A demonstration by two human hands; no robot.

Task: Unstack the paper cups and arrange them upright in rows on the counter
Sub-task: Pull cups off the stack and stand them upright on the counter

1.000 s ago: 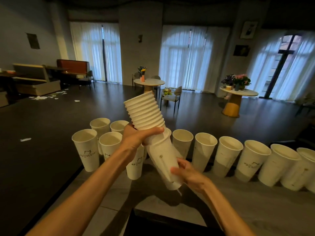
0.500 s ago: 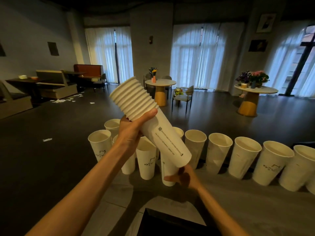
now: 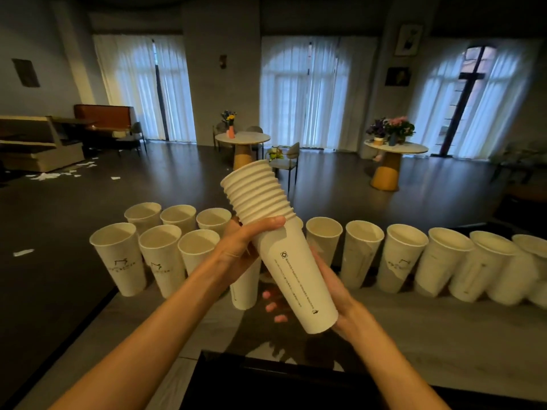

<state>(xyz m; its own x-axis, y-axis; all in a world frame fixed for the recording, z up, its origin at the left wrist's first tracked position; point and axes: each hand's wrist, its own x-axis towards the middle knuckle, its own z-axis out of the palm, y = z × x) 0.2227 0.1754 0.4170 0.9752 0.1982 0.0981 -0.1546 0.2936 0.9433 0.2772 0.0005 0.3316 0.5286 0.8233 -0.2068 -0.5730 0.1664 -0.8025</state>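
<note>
I hold a tilted stack of white paper cups [image 3: 268, 220] above the counter [image 3: 414, 335], rims pointing up and left. My left hand [image 3: 241, 247] grips the stack just under the ribbed rims. My right hand [image 3: 334, 297] wraps round the lower body of the bottom cup [image 3: 299, 288], fingers curled behind it. Several single cups stand upright on the counter: a back row [image 3: 405, 261] running to the right edge and a shorter front row [image 3: 159, 258] at the left. One front-row cup [image 3: 244, 288] is partly hidden behind my left wrist.
The counter's left edge [image 3: 97, 303] drops to a dark floor. A black box [image 3: 266, 380] lies at the counter's near edge under my arms. Round tables with flowers [image 3: 395, 149] and chairs stand far behind.
My right hand set a single cup down in the front row, then came back up and took hold of the bottom cup of the stack. The stack swung to the right.
</note>
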